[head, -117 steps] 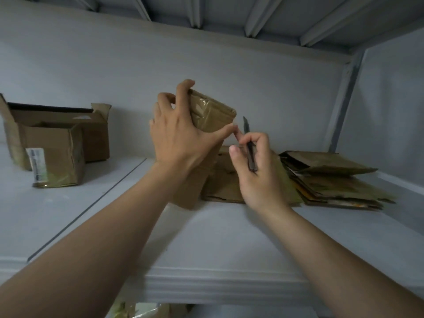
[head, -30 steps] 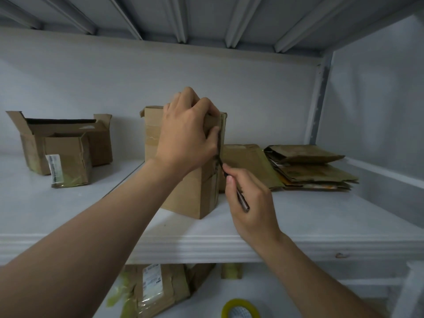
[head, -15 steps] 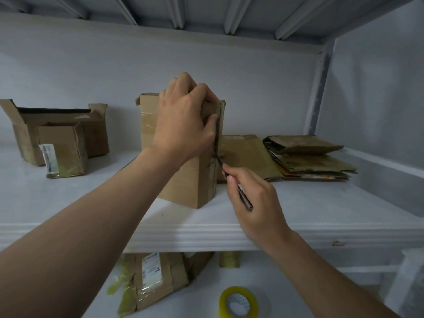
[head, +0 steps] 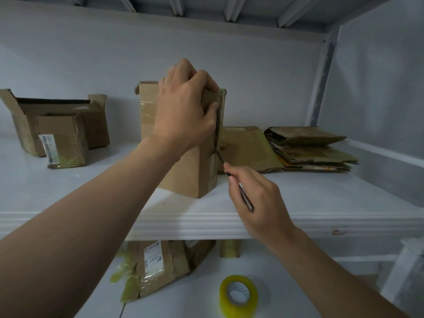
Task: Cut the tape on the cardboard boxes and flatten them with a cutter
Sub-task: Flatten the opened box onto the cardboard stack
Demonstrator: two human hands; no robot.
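Standing upright near the front of the shelf (head: 298, 203), the cardboard box (head: 195, 177) is mid-cut: the cutter (head: 244, 196) has its blade in the taped corner seam, roughly halfway down. The right hand (head: 254, 198) grips the cutter like a pen, and the left hand (head: 183, 111) curls over the box's top to steady it. Behind to the right lies a stack of flattened boxes (head: 307, 148), apparently finished. Two boxes at the left (head: 57, 125) and another below (head: 158, 267), near a tape roll (head: 238, 297), seem left to do.
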